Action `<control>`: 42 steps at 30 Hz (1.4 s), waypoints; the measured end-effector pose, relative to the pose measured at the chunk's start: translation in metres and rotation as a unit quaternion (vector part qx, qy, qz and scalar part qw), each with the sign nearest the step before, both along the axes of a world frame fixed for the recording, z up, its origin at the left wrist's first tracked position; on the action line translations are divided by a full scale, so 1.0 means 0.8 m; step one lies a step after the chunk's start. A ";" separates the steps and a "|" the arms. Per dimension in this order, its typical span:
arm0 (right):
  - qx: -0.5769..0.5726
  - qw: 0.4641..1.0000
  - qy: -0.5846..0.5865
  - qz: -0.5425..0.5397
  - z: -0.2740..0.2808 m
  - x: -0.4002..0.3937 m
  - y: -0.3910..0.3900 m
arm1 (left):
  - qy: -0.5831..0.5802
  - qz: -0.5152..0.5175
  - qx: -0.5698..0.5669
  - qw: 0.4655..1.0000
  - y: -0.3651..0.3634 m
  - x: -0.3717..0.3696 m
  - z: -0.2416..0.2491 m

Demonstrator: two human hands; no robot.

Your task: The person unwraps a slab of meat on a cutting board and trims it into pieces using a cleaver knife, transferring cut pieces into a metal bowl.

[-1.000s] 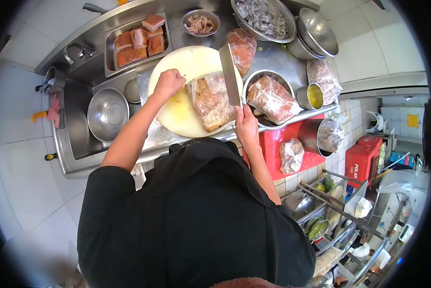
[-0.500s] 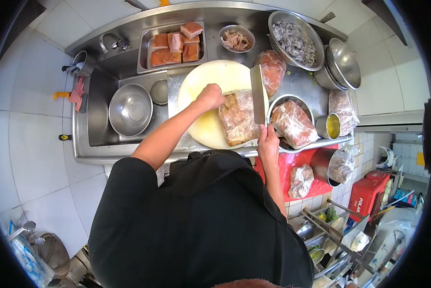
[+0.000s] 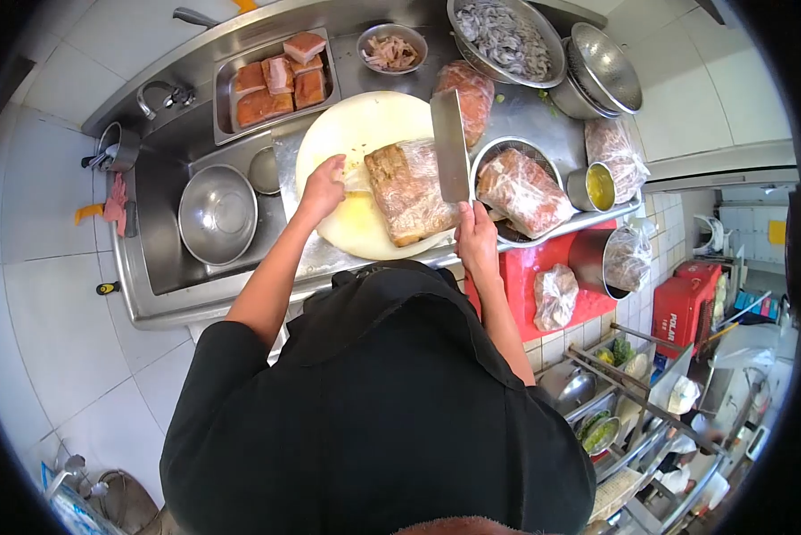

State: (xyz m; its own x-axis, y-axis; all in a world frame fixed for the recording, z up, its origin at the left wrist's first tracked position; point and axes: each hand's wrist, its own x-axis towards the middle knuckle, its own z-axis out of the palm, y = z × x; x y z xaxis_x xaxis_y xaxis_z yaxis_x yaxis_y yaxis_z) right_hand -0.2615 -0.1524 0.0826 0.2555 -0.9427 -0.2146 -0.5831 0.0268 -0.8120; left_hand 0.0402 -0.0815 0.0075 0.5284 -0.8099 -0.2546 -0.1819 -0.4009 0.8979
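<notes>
A block of meat partly wrapped in clear film [image 3: 409,192] lies on the round, pale cutting board [image 3: 329,134]. Its left end is bare and brown. My left hand [image 3: 324,187] is over the board to the left of the meat, fingers apart, with nothing held in it. A wide cleaver [image 3: 451,147] stands out from my right hand [image 3: 476,234], which is closed round its handle. The blade is at the meat's right side. Small brown crumbs dot the board above the meat.
Left of the board is a sink [image 3: 164,259] with a steel bowl [image 3: 217,214]. Behind stand a tray of meat blocks [image 3: 226,111], a small bowl of strips [image 3: 392,49] and a large bowl [image 3: 507,40]. Wrapped meat [image 3: 523,194] rests in a container at right.
My left hand has moved away from the meat toward the left and its fingers have opened. The camera view has shifted. My right hand still holds the cleaver.
</notes>
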 end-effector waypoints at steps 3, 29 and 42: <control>0.094 0.993 -0.075 -0.019 0.004 -0.003 -0.005 | 0.191 -0.047 0.070 0.978 -0.029 0.004 0.012; 0.189 0.963 -0.190 0.008 -0.015 0.006 0.005 | 0.174 -0.105 -0.042 0.978 -0.103 -0.014 0.131; 0.164 0.976 -0.138 0.023 0.016 -0.059 -0.001 | 0.325 0.019 -0.108 0.939 -0.004 -0.082 -0.024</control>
State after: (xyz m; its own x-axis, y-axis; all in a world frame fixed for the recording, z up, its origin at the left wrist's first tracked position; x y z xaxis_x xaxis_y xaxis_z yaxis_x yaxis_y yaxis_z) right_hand -0.3083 -0.1536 0.0955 0.3877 -0.8205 -0.4200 -0.3493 0.2909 -0.8907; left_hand -0.0253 -0.0844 -0.0115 0.3475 -0.8635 -0.3656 0.4442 -0.1918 0.8752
